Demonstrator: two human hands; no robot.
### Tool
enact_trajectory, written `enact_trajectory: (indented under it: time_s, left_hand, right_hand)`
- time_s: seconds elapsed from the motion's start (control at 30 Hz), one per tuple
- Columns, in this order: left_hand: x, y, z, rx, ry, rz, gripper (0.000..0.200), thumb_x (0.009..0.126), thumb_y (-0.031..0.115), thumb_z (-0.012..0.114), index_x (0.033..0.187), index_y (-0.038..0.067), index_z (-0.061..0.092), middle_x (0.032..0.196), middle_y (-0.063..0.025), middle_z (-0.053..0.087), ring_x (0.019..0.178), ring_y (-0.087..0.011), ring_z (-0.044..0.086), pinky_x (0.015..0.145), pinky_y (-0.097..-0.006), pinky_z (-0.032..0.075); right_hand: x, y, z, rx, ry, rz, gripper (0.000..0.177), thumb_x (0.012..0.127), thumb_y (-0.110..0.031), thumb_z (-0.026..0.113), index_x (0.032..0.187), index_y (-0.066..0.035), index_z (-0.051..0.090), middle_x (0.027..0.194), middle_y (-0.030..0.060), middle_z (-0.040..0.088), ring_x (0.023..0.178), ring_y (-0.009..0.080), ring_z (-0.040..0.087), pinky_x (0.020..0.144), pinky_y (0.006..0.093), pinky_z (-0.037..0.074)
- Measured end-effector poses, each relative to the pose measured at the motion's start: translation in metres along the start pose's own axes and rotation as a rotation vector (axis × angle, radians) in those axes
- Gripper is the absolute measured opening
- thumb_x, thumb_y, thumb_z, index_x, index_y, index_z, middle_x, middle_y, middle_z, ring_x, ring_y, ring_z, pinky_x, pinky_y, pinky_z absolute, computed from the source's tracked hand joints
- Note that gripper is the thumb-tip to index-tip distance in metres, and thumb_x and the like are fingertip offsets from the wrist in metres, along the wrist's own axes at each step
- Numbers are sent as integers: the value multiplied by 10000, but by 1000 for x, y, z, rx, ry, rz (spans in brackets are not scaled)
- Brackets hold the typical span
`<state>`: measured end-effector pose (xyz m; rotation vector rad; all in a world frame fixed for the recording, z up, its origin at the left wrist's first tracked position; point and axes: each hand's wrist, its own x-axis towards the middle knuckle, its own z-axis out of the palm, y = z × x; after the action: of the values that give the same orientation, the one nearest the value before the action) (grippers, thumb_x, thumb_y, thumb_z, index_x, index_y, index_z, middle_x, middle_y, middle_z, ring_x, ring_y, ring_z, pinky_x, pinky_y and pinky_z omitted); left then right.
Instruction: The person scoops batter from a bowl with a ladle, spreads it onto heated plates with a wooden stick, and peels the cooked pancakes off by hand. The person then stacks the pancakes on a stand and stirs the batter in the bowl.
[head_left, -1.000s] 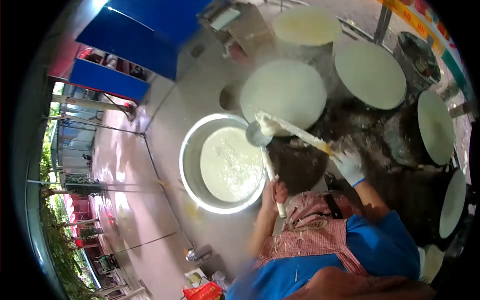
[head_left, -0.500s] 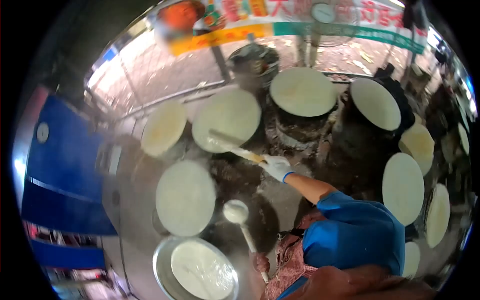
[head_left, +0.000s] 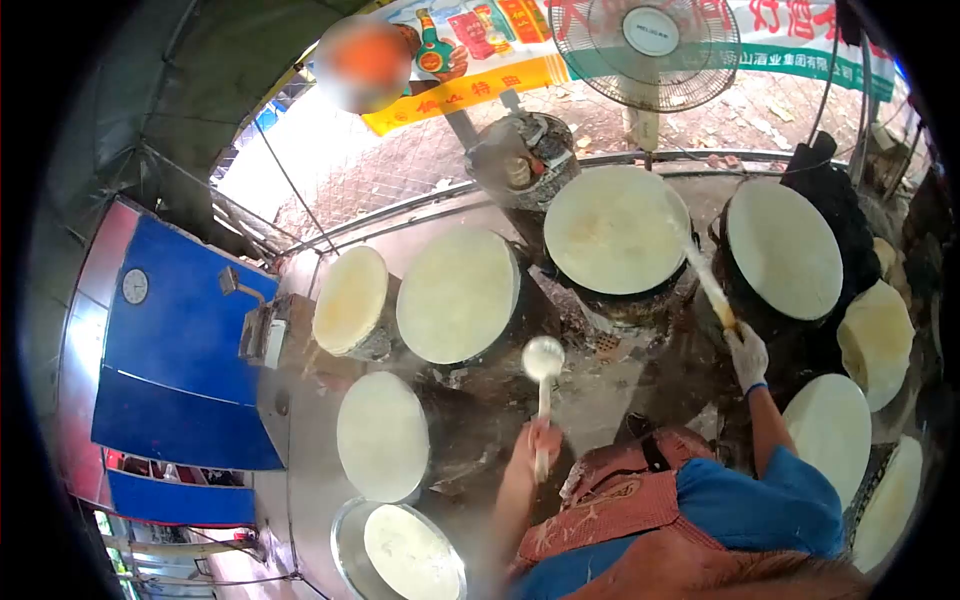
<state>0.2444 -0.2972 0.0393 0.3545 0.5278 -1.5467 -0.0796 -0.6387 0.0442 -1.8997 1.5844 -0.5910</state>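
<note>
My left hand (head_left: pixel 541 438), bare, is closed around the handle of a ladle (head_left: pixel 543 358). The ladle's white-coated bowl points away from me, over the dark floor between the griddles. In a white glove, my right hand (head_left: pixel 746 358) grips the wooden handle of a long spatula (head_left: pixel 711 283) coated with pale batter. The spatula's tip reaches the right edge of a round griddle covered by a pale pancake (head_left: pixel 618 230). Just right of the spatula is another batter-covered griddle (head_left: pixel 784 250). A metal basin (head_left: pixel 345 553) of white batter (head_left: pixel 412 552) stands at the lower left.
More round griddles with pale sheets curve around me, including a large one (head_left: pixel 458 296) and a smaller one (head_left: pixel 350 300) at left. A bucket of debris (head_left: pixel 525 160) stands behind them. A fan (head_left: pixel 645 50) hangs before the banner. Blue panels (head_left: pixel 185 350) line the left.
My right hand and the spatula have swung right, from the left-hand large griddle to the back middle one. My left hand has lifted the ladle forward, and the view has shifted.
</note>
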Motion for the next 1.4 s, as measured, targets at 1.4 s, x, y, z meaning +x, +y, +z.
enact_trajectory:
  time_s: [1.4]
  left_hand:
    - [104, 153, 122, 391, -85, -43, 312, 929, 267, 503, 688, 100, 396, 574, -17, 411, 436, -107, 390, 386, -252, 338]
  right_hand:
    - [-29, -111, 143, 912, -618, 380, 364, 813, -178, 701, 1121, 5, 641, 999, 75, 653, 860, 126, 579, 767, 287, 461]
